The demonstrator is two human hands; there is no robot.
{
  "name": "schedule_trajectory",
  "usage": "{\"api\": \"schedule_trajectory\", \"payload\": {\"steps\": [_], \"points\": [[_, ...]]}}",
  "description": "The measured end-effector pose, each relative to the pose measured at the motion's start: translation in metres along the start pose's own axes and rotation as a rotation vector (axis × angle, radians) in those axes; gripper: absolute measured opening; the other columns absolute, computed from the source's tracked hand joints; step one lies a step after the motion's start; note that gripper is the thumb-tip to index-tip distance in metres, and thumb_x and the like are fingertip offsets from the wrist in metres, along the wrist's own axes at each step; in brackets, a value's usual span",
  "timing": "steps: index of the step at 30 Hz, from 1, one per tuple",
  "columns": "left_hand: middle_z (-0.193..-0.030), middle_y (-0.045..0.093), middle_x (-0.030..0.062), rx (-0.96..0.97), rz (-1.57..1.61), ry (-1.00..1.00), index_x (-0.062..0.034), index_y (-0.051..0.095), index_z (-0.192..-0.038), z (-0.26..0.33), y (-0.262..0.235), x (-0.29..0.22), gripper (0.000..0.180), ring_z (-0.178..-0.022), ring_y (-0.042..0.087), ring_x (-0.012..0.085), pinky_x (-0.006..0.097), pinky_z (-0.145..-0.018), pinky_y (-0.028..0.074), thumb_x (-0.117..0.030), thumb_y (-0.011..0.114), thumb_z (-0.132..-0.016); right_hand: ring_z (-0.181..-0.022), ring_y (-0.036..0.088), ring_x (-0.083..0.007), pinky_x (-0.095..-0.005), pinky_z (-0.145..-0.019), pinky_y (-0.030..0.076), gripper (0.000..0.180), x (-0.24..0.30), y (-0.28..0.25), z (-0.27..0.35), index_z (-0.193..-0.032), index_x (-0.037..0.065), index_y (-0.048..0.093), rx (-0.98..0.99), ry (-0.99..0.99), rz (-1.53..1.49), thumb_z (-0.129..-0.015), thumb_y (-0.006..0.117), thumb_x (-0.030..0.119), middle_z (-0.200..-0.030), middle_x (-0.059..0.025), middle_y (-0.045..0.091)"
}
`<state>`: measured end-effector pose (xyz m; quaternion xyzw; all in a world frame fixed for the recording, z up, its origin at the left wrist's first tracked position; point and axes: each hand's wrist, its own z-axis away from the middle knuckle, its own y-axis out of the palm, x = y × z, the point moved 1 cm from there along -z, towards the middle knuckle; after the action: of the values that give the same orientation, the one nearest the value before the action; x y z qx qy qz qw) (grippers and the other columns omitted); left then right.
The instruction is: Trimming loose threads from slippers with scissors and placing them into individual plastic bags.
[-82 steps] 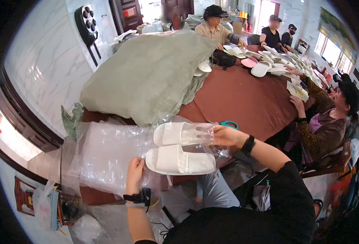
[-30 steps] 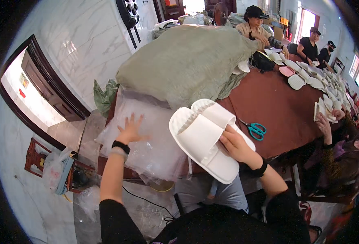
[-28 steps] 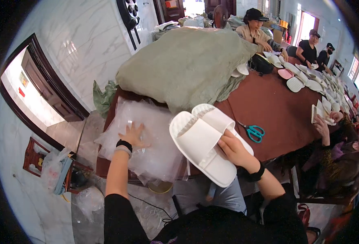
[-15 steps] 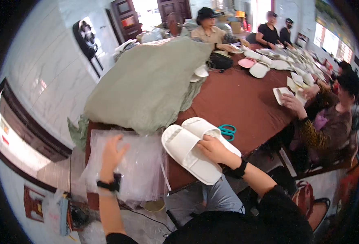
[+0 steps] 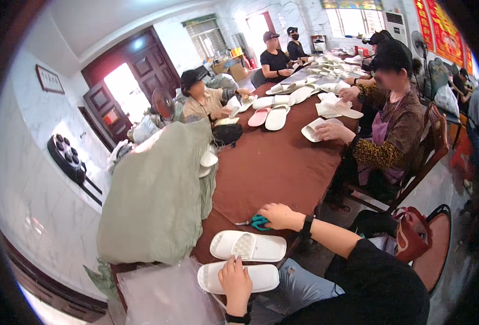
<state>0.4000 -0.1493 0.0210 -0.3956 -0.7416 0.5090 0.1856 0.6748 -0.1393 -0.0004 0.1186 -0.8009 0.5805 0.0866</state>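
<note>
Two white slippers lie side by side on the brown-covered table near me. My left hand (image 5: 235, 281) is closed over the strap of the nearer slipper (image 5: 264, 278), hiding most of that strap. The farther slipper (image 5: 269, 247) lies sole down, its quilted strap in plain sight. Just beyond them, my right hand (image 5: 284, 217) has its fingers bent over the teal handles of a pair of scissors (image 5: 259, 221). The blades point left along the cloth. A stack of clear plastic bags (image 5: 161, 295) sits left of my left hand.
A large grey-green sack (image 5: 152, 195) covers the table's left side, with white slippers poking out beside it. A black pouch (image 5: 227, 134) and many slippers, one pink (image 5: 259, 117), lie farther along. Co-workers handle slippers around the table. A red bag (image 5: 413, 230) rests on a chair at right.
My view has swung right. My right hand has left the slippers and reached the scissors. My left hand has come from above the plastic bags to the nearer slipper, and the pair now lies flat.
</note>
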Motion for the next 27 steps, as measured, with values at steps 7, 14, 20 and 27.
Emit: {"api": "schedule_trajectory", "payload": {"steps": [7, 14, 20, 27], "points": [[-0.095, 0.061, 0.0073, 0.238, -0.308, 0.015, -0.0118, 0.06, -0.108, -0.028, 0.03, 0.005, 0.037, -0.098, 0.05, 0.0224, 0.043, -0.08, 0.033, -0.025, 0.066, -0.074, -0.087, 0.058, -0.0341, -0.0443, -0.067, 0.051, 0.03, -0.014, 0.006, 0.036, -0.098, 0.002, 0.053, -0.069, 0.134, 0.058, -0.074, 0.062, 0.019, -0.09, -0.0172, 0.054], [-0.074, 0.063, 0.011, -0.007, 0.032, -0.125, -0.0065, 0.063, -0.092, -0.047, 0.027, 0.011, 0.021, -0.071, 0.059, 0.0282, 0.039, -0.072, 0.036, -0.016, 0.066, -0.073, -0.1, 0.058, -0.0205, -0.0308, -0.084, 0.046, 0.061, -0.035, -0.028, 0.082, -0.13, 0.001, 0.037, -0.067, 0.23, -0.849, -0.078, 0.066, 0.016, -0.11, -0.0194, 0.057], [-0.067, 0.062, 0.014, -0.006, 0.006, -0.119, -0.0038, 0.065, -0.074, -0.045, 0.034, 0.034, 0.008, -0.066, 0.059, 0.0307, 0.041, -0.068, 0.039, -0.012, 0.066, -0.072, -0.075, 0.059, -0.0134, -0.0259, -0.067, 0.047, 0.064, 0.044, -0.11, 0.1, -0.131, 0.001, 0.034, -0.233, 0.057, -1.53, -0.083, 0.065, 0.03, -0.087, -0.0132, 0.061], [-0.069, 0.058, 0.0141, -0.108, -0.011, -0.127, -0.003, 0.064, -0.075, -0.032, 0.002, 0.014, 0.008, -0.072, 0.052, 0.031, 0.04, -0.07, 0.038, -0.01, 0.066, -0.073, -0.051, 0.049, -0.0099, -0.0214, -0.048, 0.039, 0.06, 0.086, -0.061, 0.127, -0.124, 0.001, 0.034, 0.204, 0.018, -1.638, -0.093, 0.034, 0.053, -0.061, -0.0032, 0.05]]}}
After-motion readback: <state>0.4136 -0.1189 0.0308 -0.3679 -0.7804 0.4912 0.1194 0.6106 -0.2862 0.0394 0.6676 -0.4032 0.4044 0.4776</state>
